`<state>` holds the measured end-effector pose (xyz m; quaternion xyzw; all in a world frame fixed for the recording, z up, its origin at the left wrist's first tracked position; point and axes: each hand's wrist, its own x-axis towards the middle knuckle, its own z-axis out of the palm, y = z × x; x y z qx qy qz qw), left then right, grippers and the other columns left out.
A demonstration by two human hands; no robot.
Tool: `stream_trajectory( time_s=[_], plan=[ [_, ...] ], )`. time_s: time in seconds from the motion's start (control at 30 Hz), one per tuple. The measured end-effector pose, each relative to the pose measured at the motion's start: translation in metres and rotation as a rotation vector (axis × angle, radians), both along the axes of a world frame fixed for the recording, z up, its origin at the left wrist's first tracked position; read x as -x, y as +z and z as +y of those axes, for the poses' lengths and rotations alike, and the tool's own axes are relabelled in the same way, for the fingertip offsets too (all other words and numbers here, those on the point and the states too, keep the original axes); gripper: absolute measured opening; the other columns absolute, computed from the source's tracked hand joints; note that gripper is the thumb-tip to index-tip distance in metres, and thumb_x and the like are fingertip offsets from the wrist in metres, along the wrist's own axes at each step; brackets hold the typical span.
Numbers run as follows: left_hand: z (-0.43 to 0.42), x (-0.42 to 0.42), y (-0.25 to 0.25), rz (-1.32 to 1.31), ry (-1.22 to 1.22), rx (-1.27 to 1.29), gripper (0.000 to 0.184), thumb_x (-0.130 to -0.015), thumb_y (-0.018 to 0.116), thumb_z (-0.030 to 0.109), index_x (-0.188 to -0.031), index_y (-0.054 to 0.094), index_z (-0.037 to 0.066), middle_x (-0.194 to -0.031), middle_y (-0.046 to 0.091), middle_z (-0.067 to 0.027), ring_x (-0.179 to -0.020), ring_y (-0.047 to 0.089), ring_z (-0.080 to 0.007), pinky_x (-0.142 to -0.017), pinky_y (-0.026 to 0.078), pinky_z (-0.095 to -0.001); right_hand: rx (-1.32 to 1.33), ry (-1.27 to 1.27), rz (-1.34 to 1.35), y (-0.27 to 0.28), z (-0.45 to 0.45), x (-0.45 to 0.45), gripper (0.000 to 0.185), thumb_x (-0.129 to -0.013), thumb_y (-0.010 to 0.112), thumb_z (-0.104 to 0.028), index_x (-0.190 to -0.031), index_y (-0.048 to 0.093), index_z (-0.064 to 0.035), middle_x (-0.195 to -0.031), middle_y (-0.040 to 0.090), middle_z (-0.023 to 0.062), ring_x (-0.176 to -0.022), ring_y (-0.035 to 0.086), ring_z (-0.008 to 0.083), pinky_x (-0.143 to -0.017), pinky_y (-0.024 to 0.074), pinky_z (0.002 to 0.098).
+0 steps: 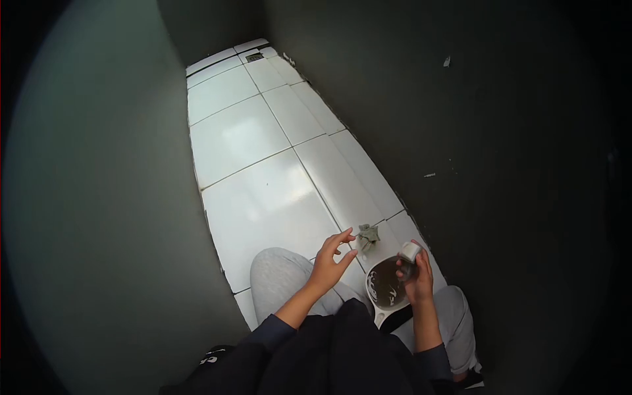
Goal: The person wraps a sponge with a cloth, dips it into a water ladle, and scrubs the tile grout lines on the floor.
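Observation:
My right hand (421, 280) is wrapped round a small jar-like container with a white top (410, 251) and a darker, see-through-looking body. It holds this over the right rim of a round white dipper (370, 304) with a short handle pointing towards me. Dark liquid with pale streaks or reflections shows in the dipper. My left hand (334, 259) hovers left of the dipper, fingers apart and nothing in them. Just beyond its fingertips a crumpled grey-green cloth (368, 237) lies on the tiles.
White floor tiles (243, 164) run away from me between a grey-green wall (105, 197) on the left and a dark wall (513, 164) on the right. A small drain grate (254, 58) sits at the far end. My bent knees in grey trousers (280, 276) flank the dipper.

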<state>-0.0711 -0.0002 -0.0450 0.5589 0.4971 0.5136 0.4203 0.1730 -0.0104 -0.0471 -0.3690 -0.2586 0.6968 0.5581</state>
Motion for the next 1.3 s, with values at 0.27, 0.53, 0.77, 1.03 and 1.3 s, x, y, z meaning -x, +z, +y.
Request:
stream_trajectory(
  time_s=[0.27, 0.53, 0.77, 1.03, 1.3],
  plan=[
    [0.025, 0.159, -0.037, 0.113, 0.579, 0.012, 0.033, -0.093, 0.054, 0.008, -0.125, 0.057, 0.008, -0.105, 0.06, -0.0033, -0.096, 0.057, -0.0121, -0.073, 0.044, -0.0258, -0.215, -0.162, -1.516, -0.02, -0.024, -0.044, 0.037, -0.094, 0.051, -0.015, -0.13, 0.05, -0.0069, -0.129, 0.051, 0.0201, -0.115, 0.046, 0.0355, -0.1, 0.0379, 0.0391],
    [-0.013, 0.217, -0.113, 0.794, 0.574, -0.036, 0.041, -0.089, 0.057, 0.01, -0.129, 0.051, 0.005, -0.12, 0.053, -0.0122, -0.113, 0.049, -0.0275, -0.095, 0.039, -0.0399, -0.101, -0.051, -1.537, -0.047, -0.019, -0.042, 0.034, -0.091, 0.058, -0.022, -0.123, 0.056, -0.0102, -0.11, 0.055, 0.0179, -0.101, 0.055, 0.0334, -0.088, 0.0455, 0.0397],
    [-0.038, 0.225, -0.157, 1.39, 0.256, -0.07, 0.064, -0.087, 0.061, 0.028, -0.142, 0.036, 0.009, -0.139, 0.039, -0.0118, -0.131, 0.035, -0.0273, -0.105, 0.026, -0.0476, -0.093, -0.029, -1.612, -0.053, -0.012, -0.04, 0.035, -0.086, 0.067, -0.027, -0.117, 0.058, -0.0133, -0.107, 0.057, 0.0147, -0.097, 0.058, 0.0341, -0.084, 0.0485, 0.0412],
    [-0.041, 0.222, -0.155, 1.401, 0.159, 0.076, 0.062, -0.092, 0.049, 0.041, -0.144, 0.034, 0.011, -0.143, 0.034, -0.0119, -0.137, 0.025, -0.0262, -0.107, 0.014, -0.0541, -0.166, -0.012, -1.63, -0.051, 0.036, -0.014, 0.031, -0.087, 0.065, -0.029, -0.114, 0.059, -0.015, -0.104, 0.057, 0.0137, -0.094, 0.059, 0.0342, -0.08, 0.0486, 0.042],
    [-0.039, 0.223, -0.148, 1.385, 0.066, 0.087, 0.062, -0.091, 0.052, 0.042, -0.142, 0.037, 0.01, -0.141, 0.035, -0.0131, -0.135, 0.027, -0.027, -0.106, 0.015, -0.0554, -0.282, 0.031, -1.638, -0.057, 0.131, 0.034, 0.032, -0.091, 0.059, -0.037, -0.115, 0.059, -0.0171, -0.102, 0.055, 0.0142, -0.09, 0.06, 0.0352, -0.077, 0.0494, 0.0433]
  ],
)
